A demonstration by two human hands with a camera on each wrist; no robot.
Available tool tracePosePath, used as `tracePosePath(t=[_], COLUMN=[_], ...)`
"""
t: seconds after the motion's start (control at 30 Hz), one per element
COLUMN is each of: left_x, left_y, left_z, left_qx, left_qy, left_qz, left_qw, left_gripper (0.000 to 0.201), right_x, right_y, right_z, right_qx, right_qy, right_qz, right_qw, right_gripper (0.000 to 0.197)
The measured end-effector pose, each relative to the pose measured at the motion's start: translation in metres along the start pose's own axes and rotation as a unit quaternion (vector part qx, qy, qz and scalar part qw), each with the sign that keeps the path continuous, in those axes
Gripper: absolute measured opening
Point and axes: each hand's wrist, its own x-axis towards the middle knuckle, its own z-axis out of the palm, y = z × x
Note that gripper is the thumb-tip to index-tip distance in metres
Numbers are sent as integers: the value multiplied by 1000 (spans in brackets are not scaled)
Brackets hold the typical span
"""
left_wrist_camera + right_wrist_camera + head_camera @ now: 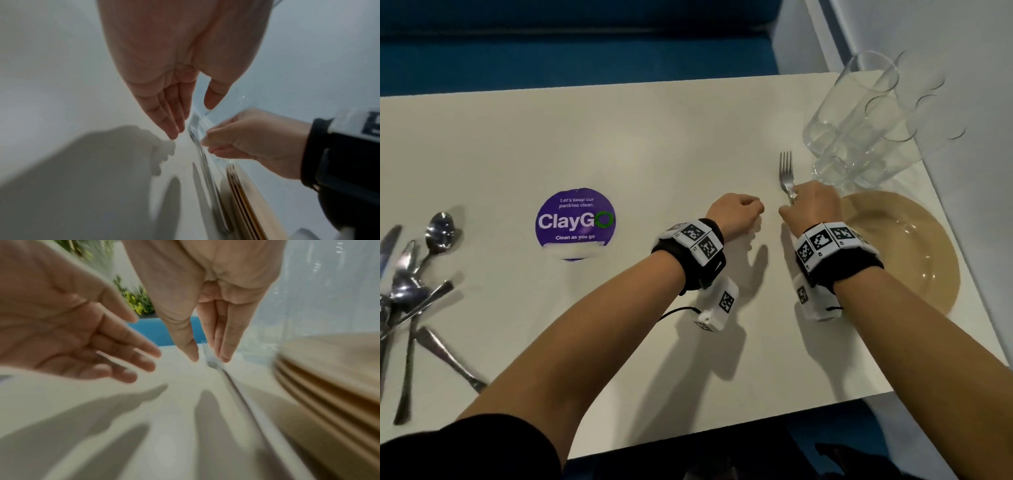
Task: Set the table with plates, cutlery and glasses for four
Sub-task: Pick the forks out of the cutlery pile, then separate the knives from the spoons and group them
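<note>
A fork [786,171] lies flat on the white table [619,144], tines pointing away from me, just left of a stack of tan plates [935,281]. My right hand [799,205] is over the fork's neck. In the right wrist view its thumb and straight fingertips [224,357] stand on either side of the fork [232,386], with a sliver of table showing beside the thumb. My left hand [738,210] hovers close on the left with its fingers loosely bent and holds nothing. Several clear glasses [859,130] stand grouped behind the plates.
A pile of spoons, knives and forks [410,284] lies at the table's left edge. A round purple ClayGo sticker [575,222] sits mid-table. A pale wall [962,102] runs along the right side, and blue seating [551,41] lies beyond the far edge.
</note>
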Motion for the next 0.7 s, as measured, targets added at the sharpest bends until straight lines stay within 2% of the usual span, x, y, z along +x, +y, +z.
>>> tracePosePath(t=[0.1, 0.23, 0.33, 0.4, 0.47, 0.53, 0.6, 0.63, 0.7], left_x=[-27, -75, -122, -154, -186, -211, -230, -236, -243], left_y=[-18, -50, -80, -103, -128, -154, -176, -186, -204], left_z=[-40, -114, -176, -218, -259, -294, -318, -324, -325], left_qx=[27, 80, 135, 164, 186, 217, 275, 322, 429], left_qy=[43, 137, 203, 247, 264, 236, 152, 97, -3], left_qz=[-4, -13, -17, -24, -37, -49, -40, -27, 18], left_qw=[999, 987, 970, 955, 946, 946, 948, 942, 903], left_gripper=[33, 31, 29, 26, 25, 26, 27, 28, 33], right_x=[-20, -65, -105, -131, -158, -185, -209, -220, -234], right_y=[-43, -123, -182, -217, -250, -281, -309, -320, -335], right_z=[-1, 13, 34, 50, 67, 85, 104, 113, 126], right_qx=[95, 191, 188, 149, 125, 117, 82, 66, 44], right_qy=[10, -54, -99, -120, -156, -199, -228, -234, -232], right_qz=[-52, -159, -225, -264, -282, -281, -273, -267, -246], right_qw=[994, 967, 951, 945, 938, 931, 931, 933, 940], right_gripper=[38, 34, 26, 21, 21, 21, 19, 18, 17])
